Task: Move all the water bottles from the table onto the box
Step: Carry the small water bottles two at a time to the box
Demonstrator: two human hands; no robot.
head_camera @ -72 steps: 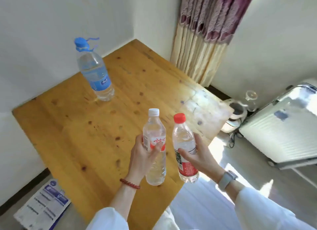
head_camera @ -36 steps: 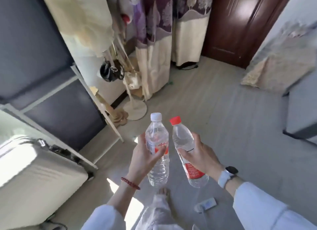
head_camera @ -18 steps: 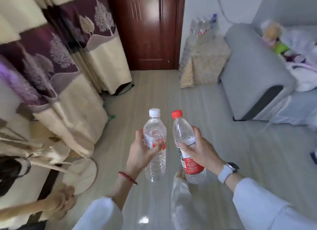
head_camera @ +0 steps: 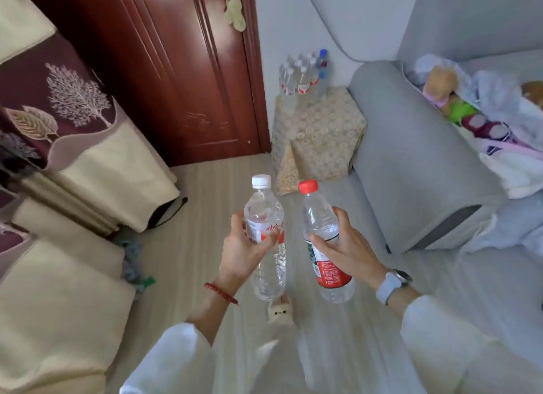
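My left hand [head_camera: 242, 251] grips a clear water bottle with a white cap [head_camera: 266, 214], held upright at mid-frame. My right hand [head_camera: 345, 246] grips a second bottle with a red cap and red label [head_camera: 318, 217], just to its right. Ahead, beside the door, stands a box covered in patterned cloth [head_camera: 318, 134]. Several water bottles [head_camera: 302, 76] stand together on its far top. The table is out of view.
A dark wooden door [head_camera: 176, 70] is at the back left. A grey sofa [head_camera: 417, 146] with toys and cloth on it fills the right. Curtains [head_camera: 67, 146] hang along the left. Pale striped floor [head_camera: 199, 217] leads to the box.
The view has swung from the table round past the suitcase and curtains to the door. The box and sofa are now closer. Both hands still hold their bottles.
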